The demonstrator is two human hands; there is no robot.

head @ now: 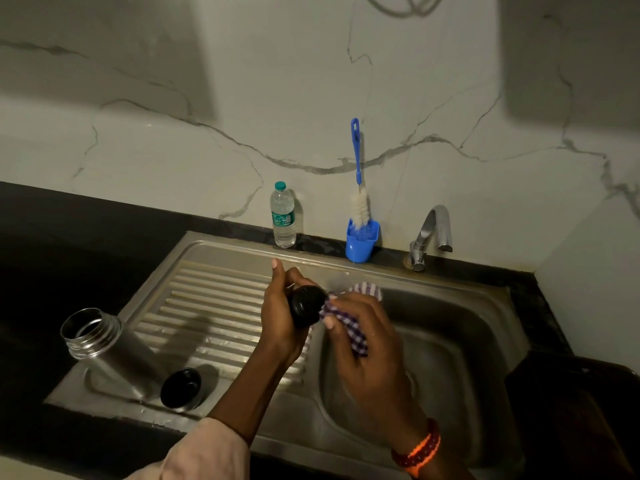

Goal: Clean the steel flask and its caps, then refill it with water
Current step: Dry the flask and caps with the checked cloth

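step: wiping | left hand [280, 317] grips black cap [306, 306] | right hand [367, 344] fingers pinch checked cloth [349, 322] against it | flask [104, 344] open, on drainboard [214, 299] beside second cap [180, 388] | left: refill, recap

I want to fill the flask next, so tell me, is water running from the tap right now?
No, the tap shows no stream from its spout, and the sink basin beneath it looks still.
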